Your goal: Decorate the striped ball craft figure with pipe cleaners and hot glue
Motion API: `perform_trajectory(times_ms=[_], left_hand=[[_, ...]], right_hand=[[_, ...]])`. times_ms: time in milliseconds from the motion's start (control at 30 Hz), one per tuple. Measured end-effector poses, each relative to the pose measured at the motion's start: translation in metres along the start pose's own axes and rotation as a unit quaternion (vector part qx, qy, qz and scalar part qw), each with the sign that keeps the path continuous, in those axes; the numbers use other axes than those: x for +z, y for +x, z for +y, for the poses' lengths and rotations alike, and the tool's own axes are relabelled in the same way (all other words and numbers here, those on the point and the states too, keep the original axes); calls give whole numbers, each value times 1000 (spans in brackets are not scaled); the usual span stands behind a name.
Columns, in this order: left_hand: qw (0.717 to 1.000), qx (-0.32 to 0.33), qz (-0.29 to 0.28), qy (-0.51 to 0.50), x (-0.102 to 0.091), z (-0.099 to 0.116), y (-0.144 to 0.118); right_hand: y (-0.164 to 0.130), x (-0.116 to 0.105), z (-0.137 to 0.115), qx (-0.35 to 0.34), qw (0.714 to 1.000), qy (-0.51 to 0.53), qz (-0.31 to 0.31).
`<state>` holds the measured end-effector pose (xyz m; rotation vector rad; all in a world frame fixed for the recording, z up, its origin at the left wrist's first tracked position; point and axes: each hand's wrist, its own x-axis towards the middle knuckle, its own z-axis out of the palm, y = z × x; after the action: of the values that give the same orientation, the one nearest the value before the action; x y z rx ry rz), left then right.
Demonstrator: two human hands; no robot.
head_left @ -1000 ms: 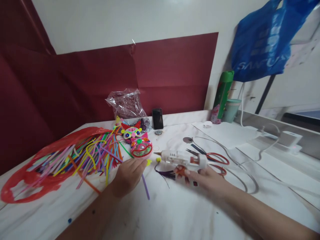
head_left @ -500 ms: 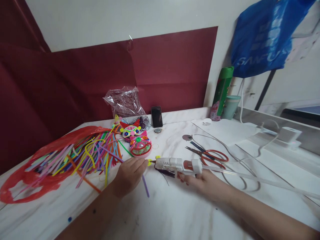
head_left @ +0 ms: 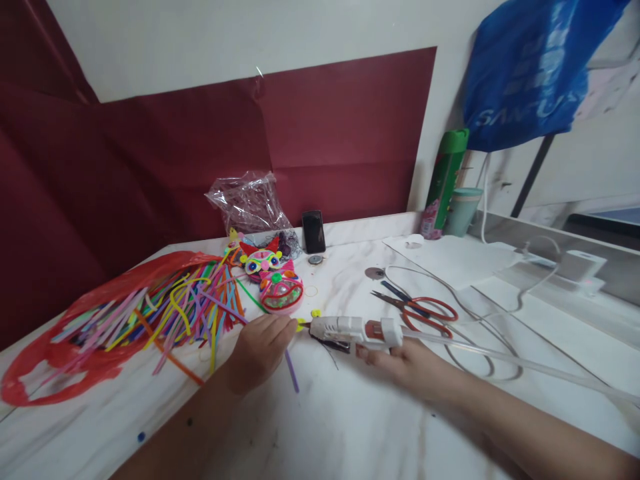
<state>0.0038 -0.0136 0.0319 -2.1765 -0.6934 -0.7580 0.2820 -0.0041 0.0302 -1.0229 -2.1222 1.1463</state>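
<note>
Surface: white marble-look table; dark red paper on the wall behind
Right hand: closed around white glue gun; nozzle points left
Left hand: fingertips pinch small yellow piece at the nozzle tip
Nearby: red scissors; pipe cleaners; colourful mask craft
</note>
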Motion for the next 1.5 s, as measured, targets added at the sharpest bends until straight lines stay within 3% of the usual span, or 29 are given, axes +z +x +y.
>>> perform_trajectory(times_ms=[333,800,900,1067,1167,1267,1367,1500], left_hand=[[1000,-9,0,2,-1,1,2],[1000,-14,-6,-6,2,0,-3],[1000,-19,1,-14,2,0,-3],[999,-32,3,-19,3,-1,-4],[999,-35,11,-23,3,0,-3],[999,-41,10,-26,2,1,-2],[999,-46,-4,-28,0,2,-1],[999,-33,13,-31,-1,6,0]], right_hand=[[1,0,3,-31,999,-27,29],[1,0,1,-15,999,-20,34],[1,-1,2,26,999,-5,27],[1,-2,-1,-4,999,52,16],[3,-4,2,24,997,42,55],[10,-10,12,67,988,-15,139],[20,-19,25,38,966,-105,235],[35,-32,46,37,939,-255,226]])
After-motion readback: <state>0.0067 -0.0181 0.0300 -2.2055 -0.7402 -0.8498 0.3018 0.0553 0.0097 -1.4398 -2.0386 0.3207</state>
